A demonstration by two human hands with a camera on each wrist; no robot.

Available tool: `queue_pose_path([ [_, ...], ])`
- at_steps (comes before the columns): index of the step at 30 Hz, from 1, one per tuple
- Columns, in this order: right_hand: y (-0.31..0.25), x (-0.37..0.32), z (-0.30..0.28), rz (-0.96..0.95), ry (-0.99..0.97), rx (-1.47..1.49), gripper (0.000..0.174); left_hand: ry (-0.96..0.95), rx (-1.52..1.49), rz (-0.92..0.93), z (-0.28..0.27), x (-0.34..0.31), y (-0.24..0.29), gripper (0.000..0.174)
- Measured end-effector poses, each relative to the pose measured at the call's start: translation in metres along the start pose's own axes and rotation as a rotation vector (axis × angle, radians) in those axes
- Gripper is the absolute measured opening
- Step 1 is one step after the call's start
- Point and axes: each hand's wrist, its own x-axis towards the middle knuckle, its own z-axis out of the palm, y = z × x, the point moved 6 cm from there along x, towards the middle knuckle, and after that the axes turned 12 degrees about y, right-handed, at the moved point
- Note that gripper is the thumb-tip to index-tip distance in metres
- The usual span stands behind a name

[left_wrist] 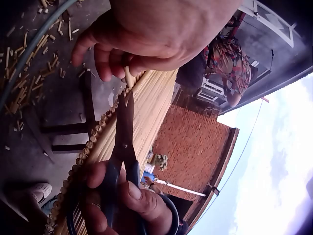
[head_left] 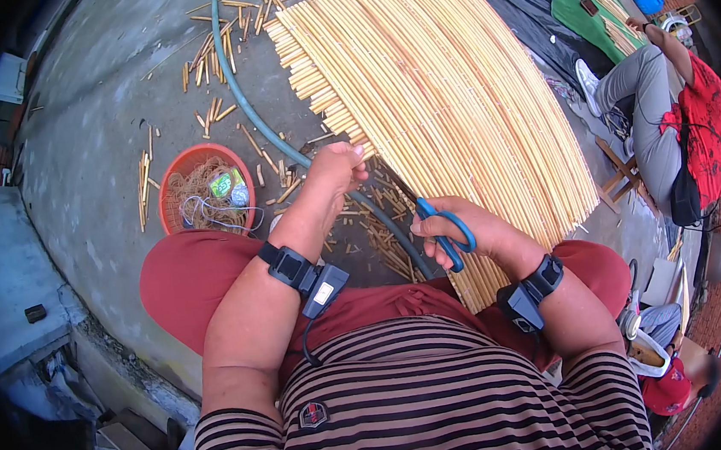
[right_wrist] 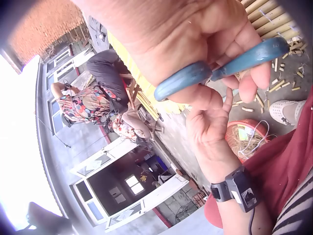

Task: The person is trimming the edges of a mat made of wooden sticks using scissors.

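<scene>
A wide mat of straw-coloured reeds (head_left: pixel 433 73), bound in rows with thread, slopes away from the person's lap. At its uneven left edge, my left hand (head_left: pixel 333 172) pinches a reed end (left_wrist: pixel 129 80) between thumb and fingers. My right hand (head_left: pixel 485 229) grips a pair of scissors (left_wrist: pixel 124 145), with fingers in the blue handle loops. In the left wrist view the dark blades are slightly parted and point at the pinched reed, their tips close below the left fingers. The right wrist view shows the blue handles (right_wrist: pixel 183 80) around the right hand, while the blades are hidden there.
An orange basket (head_left: pixel 169 169) with tangled twine and a small packet stands at the left. A green hose (head_left: pixel 252 114) runs across the concrete floor among scattered reed offcuts (head_left: pixel 213 58). Another person in a red top (head_left: pixel 709 139) sits at the right.
</scene>
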Motion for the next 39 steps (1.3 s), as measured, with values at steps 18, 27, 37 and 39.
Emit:
queue_pose_path([
  [18, 0.003, 0.009, 0.009, -0.011, 0.033, 0.056, 0.022, 0.003, -0.001, 0.014, 0.000, -0.002, 0.001, 0.017],
  [27, 0.002, 0.011, 0.011, -0.010, 0.043, 0.091, 0.024, 0.005, 0.012, 0.015, 0.000, -0.003, 0.002, 0.014],
  [37, -0.001, 0.013, 0.008, -0.070, 0.112, -0.012, 0.022, 0.007, 0.034, 0.013, 0.000, -0.004, 0.004, 0.015],
  [39, 0.001, 0.014, 0.008, -0.091, 0.130, -0.023, 0.020, 0.006, 0.040, 0.021, 0.001, -0.005, 0.005, 0.015],
])
